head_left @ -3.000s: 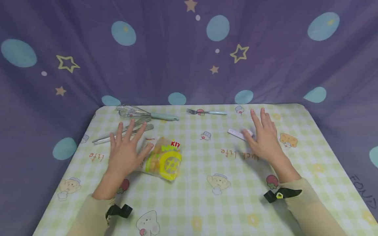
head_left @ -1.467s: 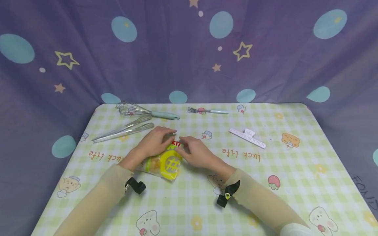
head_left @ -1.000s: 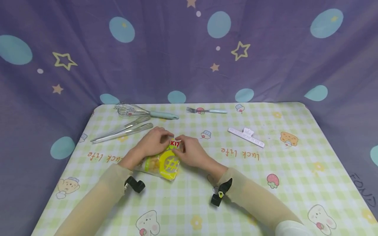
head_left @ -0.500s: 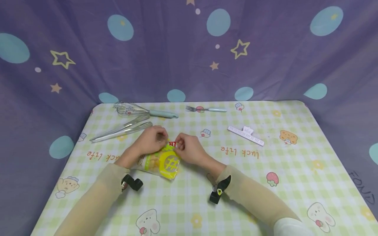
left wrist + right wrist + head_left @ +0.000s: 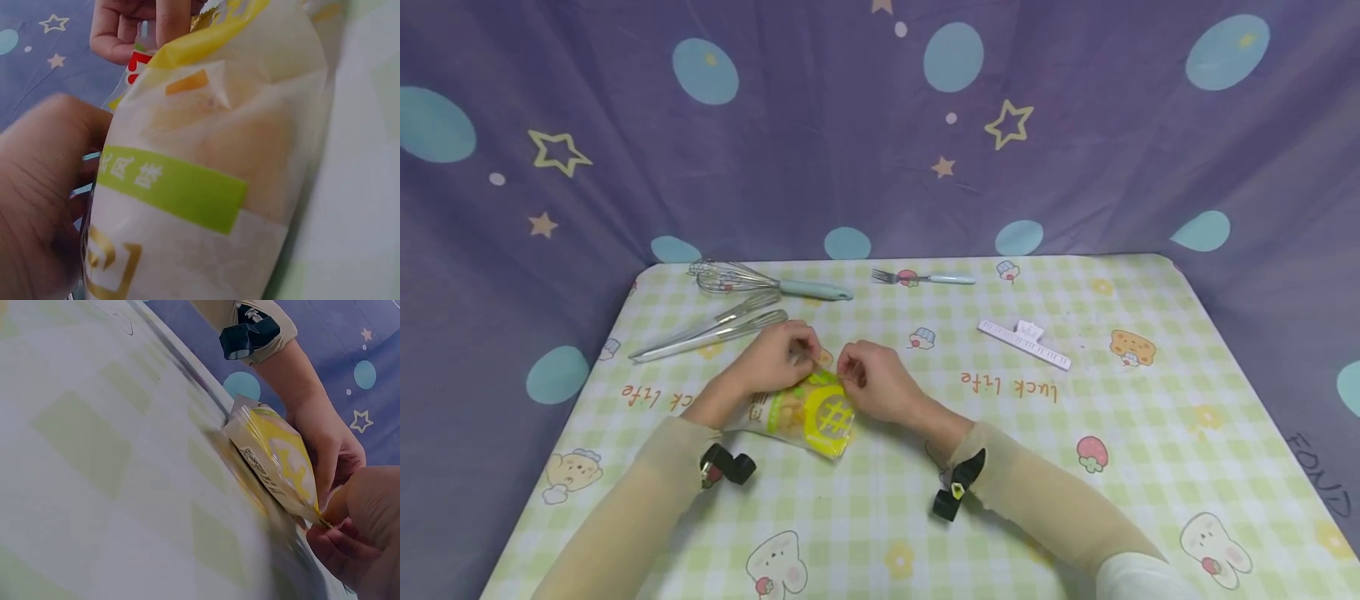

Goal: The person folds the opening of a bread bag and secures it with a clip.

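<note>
A plastic bread packet (image 5: 831, 421) with yellow and green print lies on the checked table. In the head view, my left hand (image 5: 771, 358) pinches its far edge from the left. Close by, the fingertips of my right hand (image 5: 883, 385) pinch the far right corner. The right wrist view shows the thumb and fingers of the right hand (image 5: 369, 531) on that corner, with the left hand (image 5: 325, 440) behind the packet (image 5: 281, 462). Pale rounded pieces show through the film in the left wrist view. Whether the edge is torn cannot be seen.
A whisk (image 5: 808, 289) with a pale green handle and metal tongs (image 5: 700, 337) lie at the back left. A fork (image 5: 951, 279) is at the back middle. Right of the hands lies a white bag clip (image 5: 1026, 344). A purple curtain (image 5: 850, 150) hangs behind the table.
Both hands came from spread apart over the table to the packet's far edge and took hold of it. Lately the left hand shifted slightly left, and the red lettering went out of sight.
</note>
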Motion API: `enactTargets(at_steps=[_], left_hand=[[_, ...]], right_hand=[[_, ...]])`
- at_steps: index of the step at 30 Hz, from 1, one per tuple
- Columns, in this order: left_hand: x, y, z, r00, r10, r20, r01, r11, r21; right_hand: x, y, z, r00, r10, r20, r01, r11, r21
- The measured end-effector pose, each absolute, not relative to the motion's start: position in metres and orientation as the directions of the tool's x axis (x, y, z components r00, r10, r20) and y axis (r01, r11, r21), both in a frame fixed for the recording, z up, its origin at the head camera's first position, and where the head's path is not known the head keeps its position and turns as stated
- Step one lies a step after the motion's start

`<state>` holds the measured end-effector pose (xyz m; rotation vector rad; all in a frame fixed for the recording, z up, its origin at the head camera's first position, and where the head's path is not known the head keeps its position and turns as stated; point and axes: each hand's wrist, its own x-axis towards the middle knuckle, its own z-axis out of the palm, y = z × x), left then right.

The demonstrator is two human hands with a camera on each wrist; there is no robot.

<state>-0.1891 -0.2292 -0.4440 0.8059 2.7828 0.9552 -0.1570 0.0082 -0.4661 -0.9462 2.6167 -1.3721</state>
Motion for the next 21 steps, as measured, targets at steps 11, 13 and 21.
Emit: enactTargets(at_steps=[11, 13, 21], left_hand=[[-0.1878, -0.2227, -0.4421, -0.865, 0.502, -0.018, 0.4, 0.711, 0.578], [-0.1882, -0.2217, -0.4425, -0.863, 0.505, -0.03, 0.403, 0.722, 0.562], [-0.1895, -0.2254, -0.4467, -0.837, 0.546, -0.015, 0.45, 0.704, 0.55]], right_hand=[[-0.1541, 0.01, -0.4659, -0.771, -0.588, 0.246, -0.54, 0.397, -0.743], [-0.1545, 0.0108, -0.4667, -0.763, -0.595, 0.253, -0.556, 0.403, -0.727], [-0.1563, 0.0142, -0.4684, -0.766, -0.597, 0.239, -0.532, 0.38, -0.757]])
